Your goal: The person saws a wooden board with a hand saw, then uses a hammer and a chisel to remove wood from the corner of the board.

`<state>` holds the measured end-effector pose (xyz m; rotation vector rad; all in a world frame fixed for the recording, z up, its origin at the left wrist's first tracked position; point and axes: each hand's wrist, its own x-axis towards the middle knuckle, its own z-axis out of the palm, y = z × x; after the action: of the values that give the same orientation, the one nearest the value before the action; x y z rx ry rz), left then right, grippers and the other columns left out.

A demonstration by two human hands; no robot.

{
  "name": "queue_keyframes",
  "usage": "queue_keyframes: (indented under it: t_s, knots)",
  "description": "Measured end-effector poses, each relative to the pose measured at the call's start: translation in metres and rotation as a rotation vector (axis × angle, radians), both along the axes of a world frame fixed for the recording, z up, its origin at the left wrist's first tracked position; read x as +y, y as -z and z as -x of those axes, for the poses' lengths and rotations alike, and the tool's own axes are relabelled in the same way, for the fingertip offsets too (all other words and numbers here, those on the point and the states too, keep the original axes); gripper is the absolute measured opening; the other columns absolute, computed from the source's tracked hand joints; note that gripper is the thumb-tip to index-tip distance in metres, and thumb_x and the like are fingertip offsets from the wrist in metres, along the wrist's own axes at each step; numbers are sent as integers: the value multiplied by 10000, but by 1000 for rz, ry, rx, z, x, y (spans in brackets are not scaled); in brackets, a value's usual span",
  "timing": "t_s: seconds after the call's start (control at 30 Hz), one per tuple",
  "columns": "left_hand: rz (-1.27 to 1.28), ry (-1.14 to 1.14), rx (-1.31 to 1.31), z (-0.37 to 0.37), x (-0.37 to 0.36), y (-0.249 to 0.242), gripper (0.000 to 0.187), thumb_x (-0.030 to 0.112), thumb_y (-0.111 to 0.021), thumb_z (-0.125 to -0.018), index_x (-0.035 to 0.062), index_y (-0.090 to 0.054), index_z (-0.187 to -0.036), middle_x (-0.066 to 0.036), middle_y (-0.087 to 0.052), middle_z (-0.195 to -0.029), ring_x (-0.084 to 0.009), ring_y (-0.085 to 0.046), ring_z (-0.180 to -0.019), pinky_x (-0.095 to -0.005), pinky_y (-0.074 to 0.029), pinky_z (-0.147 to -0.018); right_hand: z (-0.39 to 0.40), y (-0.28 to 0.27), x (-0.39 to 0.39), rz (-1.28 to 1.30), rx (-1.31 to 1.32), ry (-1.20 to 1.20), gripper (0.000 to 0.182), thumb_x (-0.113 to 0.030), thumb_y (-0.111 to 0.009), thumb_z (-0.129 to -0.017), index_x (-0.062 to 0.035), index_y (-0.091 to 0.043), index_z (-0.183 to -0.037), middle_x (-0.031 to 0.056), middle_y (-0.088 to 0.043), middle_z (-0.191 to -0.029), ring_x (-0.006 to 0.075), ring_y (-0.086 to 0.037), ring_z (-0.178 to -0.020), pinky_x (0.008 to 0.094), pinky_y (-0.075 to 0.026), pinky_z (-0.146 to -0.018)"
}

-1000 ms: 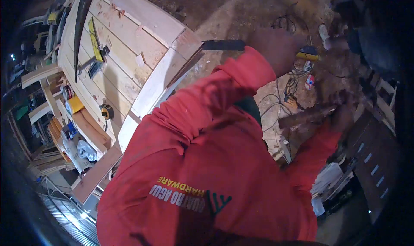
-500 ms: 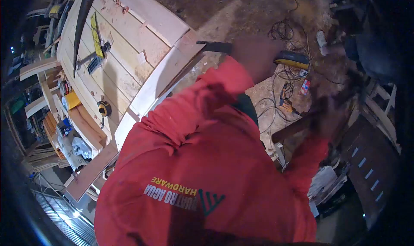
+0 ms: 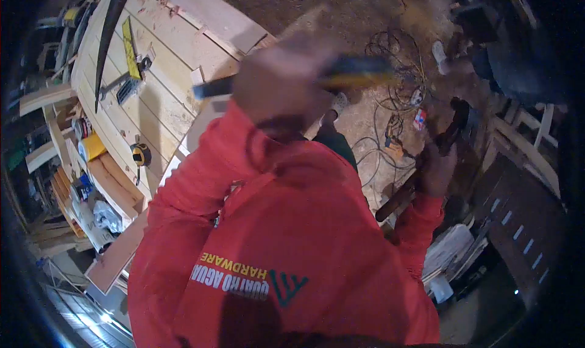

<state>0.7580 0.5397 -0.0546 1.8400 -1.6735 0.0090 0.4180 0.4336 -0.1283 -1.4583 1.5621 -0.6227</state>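
Left hand (image 3: 280,83) is up by the plank worktop (image 3: 164,61), its grip wrapped round a dark, blurred tool (image 3: 210,89), possibly a chisel. Right hand (image 3: 436,171) clamps a hammer (image 3: 420,165) by the handle, raised over the cable-strewn floor (image 3: 390,104).

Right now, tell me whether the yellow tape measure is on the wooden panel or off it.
On it. The tape measure lies flat on the pale boards of the wooden panel, near its lower edge.
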Motion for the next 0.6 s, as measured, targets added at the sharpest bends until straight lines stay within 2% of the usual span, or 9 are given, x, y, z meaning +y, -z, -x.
queue_keyframes:
  t_s: [0.07,0.1,0.2,0.27,0.37,0.47,0.5,0.6]
  knots:
    - [-72,-283,44,-19,12,25,427,340,-857,-746,121,-723,-1088,-123,-731,-939,-369,-719,-847,-447,-591,-730,14,13,17,134,121,-68,154,-167,-652,-924,-112,-541,-1016,-30,-491,-690,86,-478,-549,276,-373,-485]
    - [-157,-293,-11,-27,15,36,384,324,-840,-764,125,-723,-1071,-114,-722,-913,-359,-718,-842,-452,-590,-728,20,21,27,203,223,-138,158,-168,-657,-918,-112,-541,-1010,-29,-498,-694,86,-482,-550,279,-376,-485]
    - [-335,-287,-144,-48,23,49,285,271,-804,-804,128,-728,-1038,-101,-713,-854,-343,-720,-822,-462,-590,-724,0,6,49,6,253,-24,169,-172,-657,-912,-83,-562,-1021,7,-544,-731,126,-525,-588,325,-425,-539]
    - [-362,-227,-171,-59,27,38,263,225,-800,-812,115,-735,-1041,-111,-734,-841,-351,-728,-802,-466,-590,-720,-9,-5,63,-216,73,0,238,-208,-643,-915,-43,-575,-1074,61,-579,-766,188,-594,-669,389,-500,-635]
    - [-204,-251,-32,-74,50,27,266,224,-802,-823,89,-740,-1044,-139,-743,-811,-358,-733,-750,-458,-582,-686,-14,-9,81,-219,80,52,186,-175,-653,-906,-52,-554,-1005,47,-572,-734,173,-567,-612,377,-477,-582]
    - [-87,-425,26,-78,62,12,296,245,-808,-844,71,-738,-1073,-156,-737,-797,-345,-743,-756,-425,-579,-673,-2,0,99,23,338,-56,170,-130,-659,-895,-53,-554,-1005,36,-573,-728,153,-541,-574,347,-448,-529]
    - [-85,-377,121,-83,62,9,381,328,-818,-852,60,-732,-1109,-162,-737,-805,-334,-751,-768,-408,-585,-679,-1,-1,105,32,325,-33,171,-126,-661,-897,-53,-553,-1008,35,-573,-727,151,-535,-567,344,-444,-522]
    - [-336,-254,87,-69,42,12,470,418,-822,-832,71,-729,-1135,-159,-744,-818,-346,-746,-757,-416,-591,-687,0,-1,121,73,258,-7,175,-128,-666,-905,-55,-551,-1014,32,-568,-724,140,-524,-553,332,-434,-504]
